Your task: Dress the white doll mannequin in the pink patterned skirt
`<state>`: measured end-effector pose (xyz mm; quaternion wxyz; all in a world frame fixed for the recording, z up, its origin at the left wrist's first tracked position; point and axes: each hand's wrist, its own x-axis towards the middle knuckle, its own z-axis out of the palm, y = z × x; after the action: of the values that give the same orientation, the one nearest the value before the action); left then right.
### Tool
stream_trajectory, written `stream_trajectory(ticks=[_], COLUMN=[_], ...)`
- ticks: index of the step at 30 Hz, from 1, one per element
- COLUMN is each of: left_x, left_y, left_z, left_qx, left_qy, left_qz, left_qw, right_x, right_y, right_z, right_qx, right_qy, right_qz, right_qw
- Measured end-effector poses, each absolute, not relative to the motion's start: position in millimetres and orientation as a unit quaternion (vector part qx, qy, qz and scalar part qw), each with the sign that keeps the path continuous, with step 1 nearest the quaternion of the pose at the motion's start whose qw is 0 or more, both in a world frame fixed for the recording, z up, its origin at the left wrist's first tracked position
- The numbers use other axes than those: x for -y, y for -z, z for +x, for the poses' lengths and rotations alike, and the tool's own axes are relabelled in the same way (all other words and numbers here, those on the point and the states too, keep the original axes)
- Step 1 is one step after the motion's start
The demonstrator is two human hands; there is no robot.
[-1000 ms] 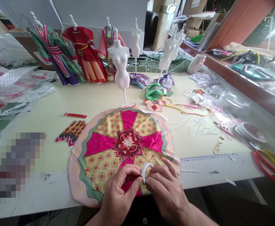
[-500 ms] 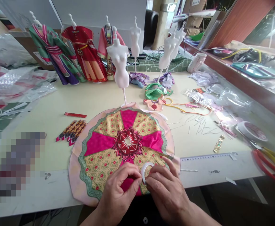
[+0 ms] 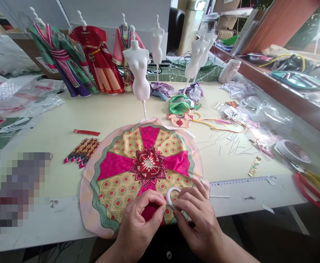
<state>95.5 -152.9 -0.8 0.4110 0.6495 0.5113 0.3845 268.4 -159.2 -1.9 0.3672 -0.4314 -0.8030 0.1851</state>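
A small white tape roll stands on edge in my right hand, whose fingers wrap its right side. My left hand pinches at the roll's left edge, and any strip of tape between the fingers is too thin to see. Both hands rest over the near part of a round fabric skirt. The skirt has magenta and gold patterned panels, a green wavy border, a pale pink rim and a red flower medallion around a central hole. My hands hide its nearest panel.
White doll torso stands and several dressed dolls line the table's far side. Zigzag trim, a rhinestone strip, a larger tape roll and red-handled scissors lie nearby. Plastic bags pile at left.
The tape roll and my right hand have shifted slightly right and up, and the roll now sits a little apart from my left fingertips. The whole scene has moved slightly up in view.
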Motion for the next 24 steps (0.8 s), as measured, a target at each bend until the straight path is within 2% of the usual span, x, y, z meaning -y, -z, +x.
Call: stream_trajectory(ticks=[7,24], left_x=[156.5,153.9], left_y=[4.5,9.3], left_z=[101.1,98.8], left_qx=[-0.548,-0.555], left_qy=[-0.397,-0.351], left_qz=[0.565,0.647], left_qw=[0.472,0.387], right_x=[156.1,154.8], right_y=[0.6,3.2], right_z=[268.5,268.9], right_qx=[0.800,0.806], right_qy=[-0.190,-0.168], right_qz=[-0.440,-0.443], right_qw=[0.360,0.356])
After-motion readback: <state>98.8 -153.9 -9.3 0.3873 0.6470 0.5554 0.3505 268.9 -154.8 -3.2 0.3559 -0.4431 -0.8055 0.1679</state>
